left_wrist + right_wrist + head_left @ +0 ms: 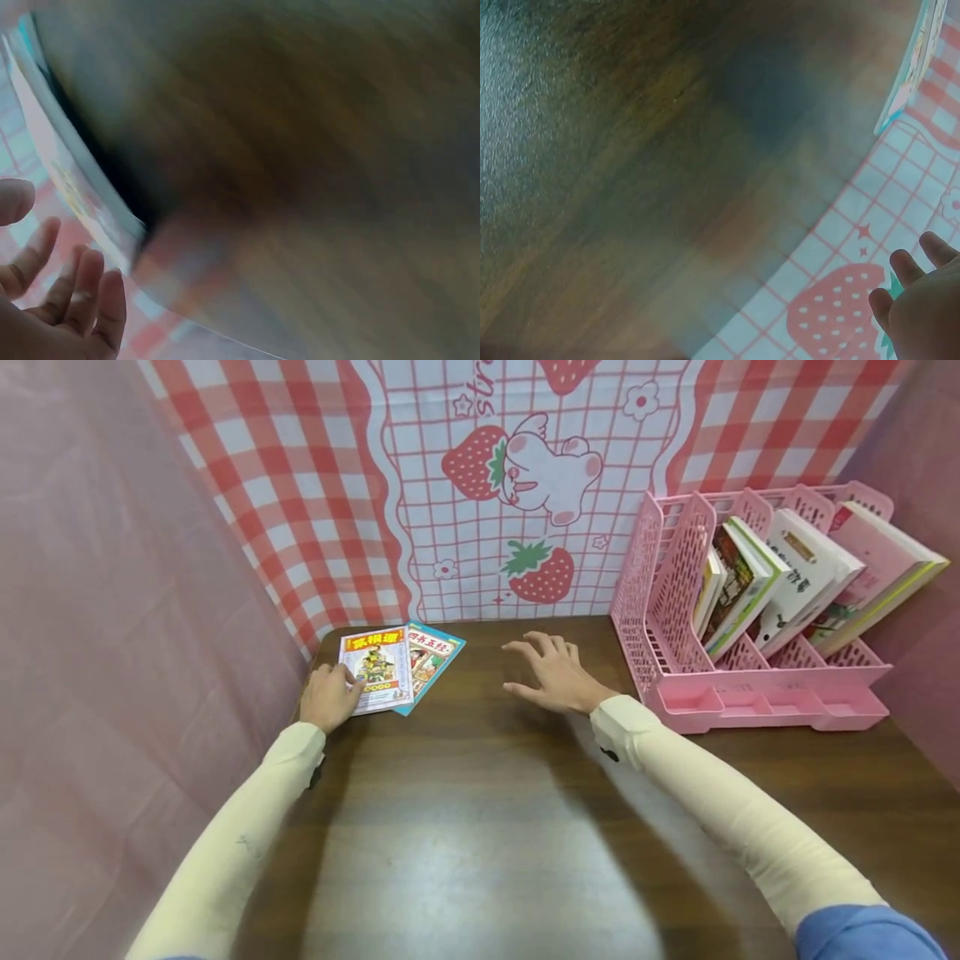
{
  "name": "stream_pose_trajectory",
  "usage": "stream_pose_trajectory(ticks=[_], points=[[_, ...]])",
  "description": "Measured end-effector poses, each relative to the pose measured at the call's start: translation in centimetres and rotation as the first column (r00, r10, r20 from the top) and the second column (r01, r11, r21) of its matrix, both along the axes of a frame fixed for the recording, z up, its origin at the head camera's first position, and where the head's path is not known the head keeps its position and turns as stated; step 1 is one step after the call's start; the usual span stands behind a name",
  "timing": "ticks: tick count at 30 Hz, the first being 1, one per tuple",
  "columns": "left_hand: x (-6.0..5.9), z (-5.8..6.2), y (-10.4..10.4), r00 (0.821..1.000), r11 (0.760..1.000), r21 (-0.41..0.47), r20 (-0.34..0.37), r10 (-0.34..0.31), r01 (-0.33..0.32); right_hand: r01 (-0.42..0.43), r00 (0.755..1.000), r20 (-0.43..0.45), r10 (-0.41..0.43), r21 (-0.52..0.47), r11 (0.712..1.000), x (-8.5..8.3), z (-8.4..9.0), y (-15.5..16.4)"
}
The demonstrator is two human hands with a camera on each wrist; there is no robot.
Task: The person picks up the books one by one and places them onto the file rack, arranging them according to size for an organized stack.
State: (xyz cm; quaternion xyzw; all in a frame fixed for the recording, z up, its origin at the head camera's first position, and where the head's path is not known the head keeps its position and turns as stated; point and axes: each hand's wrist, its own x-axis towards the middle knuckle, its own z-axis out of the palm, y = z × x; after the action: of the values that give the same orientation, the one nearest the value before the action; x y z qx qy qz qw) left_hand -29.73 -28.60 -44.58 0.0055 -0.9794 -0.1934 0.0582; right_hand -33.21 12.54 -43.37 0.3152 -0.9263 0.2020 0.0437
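Note:
My left hand is at the left edge of a purple-bordered book with a yellow title, its fingertips overlapping the cover in the head view. Under that book, partly hidden, a blue-bordered book lies slanted to the right. The left wrist view has the fingers loosely bent and spread beside the book's edge, gripping nothing. Over the table's back middle, my right hand has its fingers spread and pointing left, holding nothing. Its fingertips show against the strawberry cloth in the right wrist view.
At the back right stands a pink file rack with several leaning books and small trays along its front. A checked strawberry cloth hangs behind the brown wooden table. A pink curtain borders the left side.

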Motion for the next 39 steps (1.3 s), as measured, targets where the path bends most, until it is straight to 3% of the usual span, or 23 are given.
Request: stream_pose_trajectory(ticks=[8, 16, 21, 24, 26, 27, 31, 33, 36, 39], points=[[0.7, -0.4, -1.9, 0.986, 0.996, -0.062, 0.148, 0.072, -0.064, -0.006, 1.000, 0.006, 0.005, 0.019, 1.000, 0.4, -0.4, -0.3], [0.5, -0.2, -1.9, 0.935, 0.990, -0.104, 0.331, 0.128, -0.099, -0.013, 1.000, 0.013, 0.012, 0.047, 0.999, 0.8, -0.9, -0.3], [0.1, 0.2, -2.2, 0.896, 0.993, -0.030, 0.430, 0.116, -0.114, -0.016, 1.000, 0.016, 0.015, 0.029, 0.999, 1.2, -1.4, -0.1], [0.0, 0.2, -2.5, 0.875, 0.983, 0.108, 0.478, 0.079, -0.148, -0.020, 1.000, 0.025, 0.020, 0.032, 0.999, 1.3, -1.7, 0.1], [0.2, 0.2, -2.7, 0.858, 0.945, 0.258, 0.511, 0.043, -0.201, -0.023, 0.999, 0.027, 0.022, 0.043, 0.999, 1.3, -2.0, 0.2], [0.2, 0.1, -2.7, 0.851, 0.910, 0.340, 0.524, 0.025, -0.236, -0.025, 0.999, 0.028, 0.024, 0.047, 0.999, 1.3, -2.0, 0.2], [0.8, 0.1, -2.8, 0.830, 0.726, 0.597, 0.554, -0.065, -0.342, -0.026, 0.999, 0.027, 0.024, 0.053, 0.998, 1.2, -2.1, 0.5], [1.0, 0.2, -2.7, 0.826, 0.661, 0.653, 0.556, -0.088, -0.369, -0.028, 0.999, 0.032, 0.027, 0.058, 0.998, 1.2, -2.0, 0.6], [1.2, 0.5, -2.4, 0.821, 0.608, 0.687, 0.562, -0.096, -0.399, -0.030, 0.998, 0.053, 0.026, 0.078, 0.997, 1.2, -1.8, 0.9], [1.2, 0.6, -2.1, 0.829, 0.584, 0.707, 0.550, -0.100, -0.399, -0.029, 0.997, 0.077, 0.022, 0.099, 0.995, 1.2, -1.7, 1.2]])
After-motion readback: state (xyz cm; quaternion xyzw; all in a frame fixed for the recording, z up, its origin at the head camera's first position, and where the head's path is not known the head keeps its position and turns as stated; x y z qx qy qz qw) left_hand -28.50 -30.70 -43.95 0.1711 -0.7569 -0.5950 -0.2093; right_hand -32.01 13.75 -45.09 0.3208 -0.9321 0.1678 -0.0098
